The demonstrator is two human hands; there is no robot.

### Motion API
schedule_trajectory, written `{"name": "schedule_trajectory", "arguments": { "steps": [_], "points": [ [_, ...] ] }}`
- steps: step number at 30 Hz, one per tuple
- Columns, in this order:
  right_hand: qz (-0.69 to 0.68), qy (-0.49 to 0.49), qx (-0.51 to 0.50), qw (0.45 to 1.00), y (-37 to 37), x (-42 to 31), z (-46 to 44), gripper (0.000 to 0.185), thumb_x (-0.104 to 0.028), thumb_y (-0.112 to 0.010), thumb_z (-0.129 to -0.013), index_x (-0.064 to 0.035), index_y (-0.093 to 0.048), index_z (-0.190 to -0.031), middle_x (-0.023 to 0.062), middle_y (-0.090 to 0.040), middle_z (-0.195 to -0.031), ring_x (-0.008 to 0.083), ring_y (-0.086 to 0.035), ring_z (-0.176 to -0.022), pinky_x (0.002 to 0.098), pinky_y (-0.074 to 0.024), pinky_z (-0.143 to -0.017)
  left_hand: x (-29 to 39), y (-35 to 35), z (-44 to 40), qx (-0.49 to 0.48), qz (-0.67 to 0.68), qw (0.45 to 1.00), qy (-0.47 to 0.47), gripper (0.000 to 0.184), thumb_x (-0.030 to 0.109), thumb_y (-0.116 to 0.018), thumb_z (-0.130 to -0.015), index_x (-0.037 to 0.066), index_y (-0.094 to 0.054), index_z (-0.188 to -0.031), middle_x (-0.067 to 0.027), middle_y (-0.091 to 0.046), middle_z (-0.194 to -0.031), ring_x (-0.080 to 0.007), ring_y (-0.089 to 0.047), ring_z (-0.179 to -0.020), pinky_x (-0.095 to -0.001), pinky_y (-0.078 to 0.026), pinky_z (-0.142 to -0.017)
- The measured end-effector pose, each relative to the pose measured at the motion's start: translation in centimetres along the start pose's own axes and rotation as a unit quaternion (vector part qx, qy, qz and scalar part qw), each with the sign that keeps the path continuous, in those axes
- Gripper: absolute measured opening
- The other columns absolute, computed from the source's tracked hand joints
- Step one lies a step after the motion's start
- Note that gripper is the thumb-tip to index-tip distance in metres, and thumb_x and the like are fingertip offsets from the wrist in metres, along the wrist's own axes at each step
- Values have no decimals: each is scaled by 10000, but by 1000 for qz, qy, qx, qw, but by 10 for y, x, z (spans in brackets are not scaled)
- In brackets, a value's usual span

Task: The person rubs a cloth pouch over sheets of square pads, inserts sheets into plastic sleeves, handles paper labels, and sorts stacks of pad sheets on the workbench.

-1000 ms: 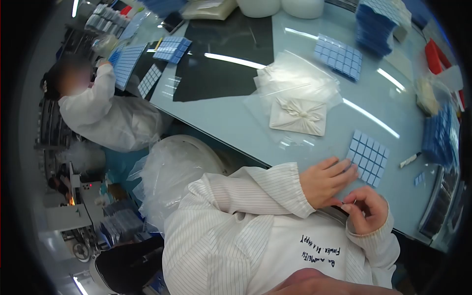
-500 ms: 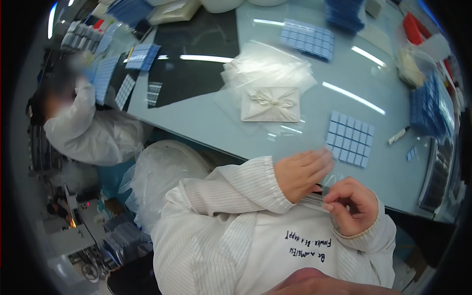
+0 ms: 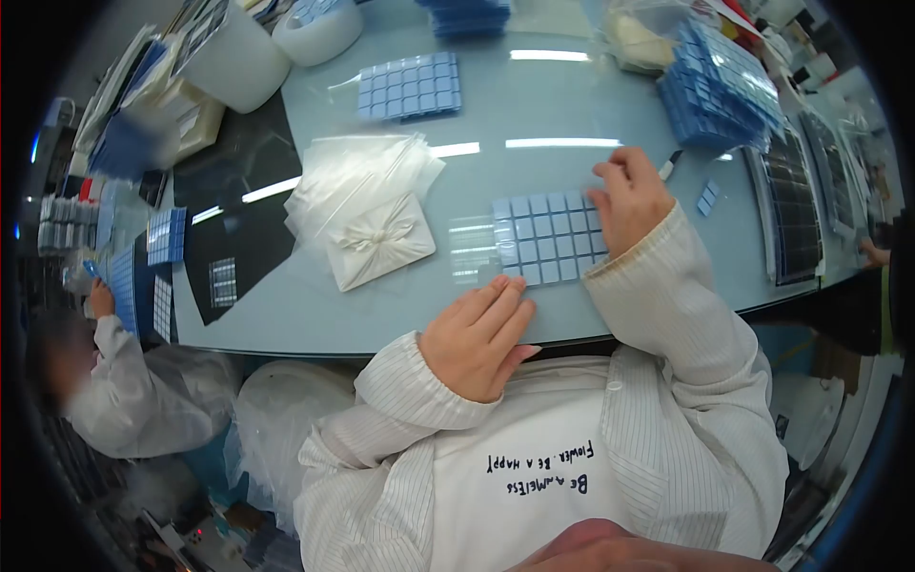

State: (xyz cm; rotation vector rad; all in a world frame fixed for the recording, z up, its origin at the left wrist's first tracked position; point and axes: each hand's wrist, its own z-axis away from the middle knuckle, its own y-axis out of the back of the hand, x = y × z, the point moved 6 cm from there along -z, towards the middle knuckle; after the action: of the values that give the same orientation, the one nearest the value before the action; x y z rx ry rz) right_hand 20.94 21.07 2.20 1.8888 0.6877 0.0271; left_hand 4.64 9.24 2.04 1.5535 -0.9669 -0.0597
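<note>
A sheet of light blue square pads [image 3: 548, 234] in a grid lies on the table in front of me. My left hand [image 3: 481, 334] rests palm down, its fingers stretched out and their tips at the sheet's near left corner. Over the sheet's right edge is my right hand [image 3: 634, 205], fingers curled in toward the thumb; whatever they may hold is hidden or too small to make out. Left of the sheet, a white packet with a knotted bow [image 3: 381, 240] lies against a fanned pile of clear bags [image 3: 357, 172].
Another blue pad sheet [image 3: 410, 86] lies farther back. Stacked blue sheets [image 3: 720, 91] stand at the back right, near a marker [image 3: 670, 165] and a small blue piece [image 3: 707, 197]. A white bin [image 3: 233, 62] is at the back left. A co-worker [image 3: 143, 391] sits at the left.
My hands have parted from near my body. The right moved forward to the sheet's right edge; the left came to its near corner. The view has turned to the right.
</note>
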Motion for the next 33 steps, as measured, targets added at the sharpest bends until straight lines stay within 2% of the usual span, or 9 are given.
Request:
{"name": "schedule_trajectory", "arguments": {
  "steps": [5, 9, 15, 18, 24, 26, 27, 29, 33],
  "points": [
    [-106, 170, -146, 969, -16, -41, 26, 803, -354, -783, -700, -18, -468, -1358, 279, -369, -1427, 447, -393, -1304, 495, -362, -1054, -31, 9, 4, 101, 172, 978, 61, 169, 7, -629, -793, -21, -638, -960, -187, -657, -1047, -311, -650, -915, -365, -518, -800],
    [-83, 178, -226, 954, -4, -58, 58, 892, -456, -754, -689, -45, -420, -1406, 284, -286, -1487, 444, -322, -1364, 519, -306, -1093, -46, 22, 18, 208, 268, 932, 126, 167, 82, -521, -941, -31, -631, -885, -156, -671, -892, -224, -630, -771, -301, -493, -680],
    [-21, 311, -216, 925, 15, -58, 92, 610, -218, -683, -777, -75, -497, -1341, 274, -416, -1417, 398, -442, -1308, 490, -409, -1041, -51, 15, 25, 215, 307, 913, 161, 247, 135, -490, -976, -29, -627, -851, -101, -645, -800, -153, -572, -698, -257, -453, -621],
    [-159, 288, -277, 903, 59, -41, 64, 436, -45, -663, -737, -62, -635, -1171, 219, -619, -1182, 349, -642, -1032, 437, -525, -886, -48, 17, 19, 201, 298, 920, 159, 249, 137, -504, -967, -26, -627, -825, -94, -645, -774, -150, -568, -672, -257, -449, -620],
    [188, 215, 201, 937, 169, 36, -36, 450, 35, -620, -677, -18, -675, -1120, 199, -636, -1173, 352, -641, -1025, 391, -523, -867, -42, 19, 17, 188, 267, 930, 169, 238, 127, -524, -948, -28, -624, -797, -93, -637, -732, -159, -572, -650, -266, -454, -625],
    [294, 153, 192, 924, 147, 86, -59, 368, -203, -643, -859, -109, -649, -1216, 94, -613, -1273, 301, -529, -1223, 428, -395, -1039, -40, 19, 17, 191, 262, 932, 165, 235, 123, -525, -945, -30, -622, -796, -94, -635, -727, -164, -575, -651, -267, -456, -626],
    [338, 89, 88, 933, 126, 122, -64, 579, -543, -563, -869, -175, -576, -1316, 85, -549, -1361, 295, -439, -1321, 496, -252, -1121, -40, 19, 17, 189, 263, 931, 166, 233, 122, -527, -943, -32, -622, -796, -96, -635, -724, -168, -577, -651, -268, -457, -626],
    [235, 32, 82, 968, 94, 165, -60, 776, -732, -410, -838, -187, -499, -1383, 89, -472, -1438, 297, -394, -1362, 555, -165, -1138, -42, 19, 18, 189, 264, 932, 163, 231, 121, -529, -941, -33, -622, -796, -98, -634, -722, -172, -580, -652, -268, -458, -626],
    [210, 1, 90, 974, 97, 166, -56, 865, -775, -354, -823, -159, -437, -1425, 105, -414, -1481, 295, -375, -1378, 582, -150, -1135, -40, 18, 16, 178, 241, 941, 157, 146, 73, -570, -910, -21, -637, -819, -112, -640, -728, -195, -594, -628, -281, -465, -589]
  ]
}}
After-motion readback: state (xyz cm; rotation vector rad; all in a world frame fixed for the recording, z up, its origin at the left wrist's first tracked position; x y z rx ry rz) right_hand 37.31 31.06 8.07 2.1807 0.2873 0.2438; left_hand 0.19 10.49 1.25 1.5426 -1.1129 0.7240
